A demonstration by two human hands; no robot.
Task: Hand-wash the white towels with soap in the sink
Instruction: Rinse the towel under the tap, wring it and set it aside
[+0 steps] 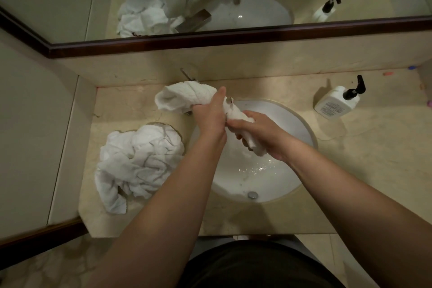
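Both forearms reach over the desk [350, 170]; both hands wring one white towel [187, 98] above the sink [301, 128].

Your left hand [211, 114] has its fingers wrapped round the towel's middle, with the bulky end bunched beyond them toward the wall. Your right hand [254, 132] grips the twisted tail, which hangs below its fingers over the basin. Counter-rotate the two grips and keep the twist over the bowl so runoff falls toward the drain [252, 194]. The towel pile [138, 161] lies on the desk left of your left hand; the soap bottle [336, 103] stands well right of your right hand.
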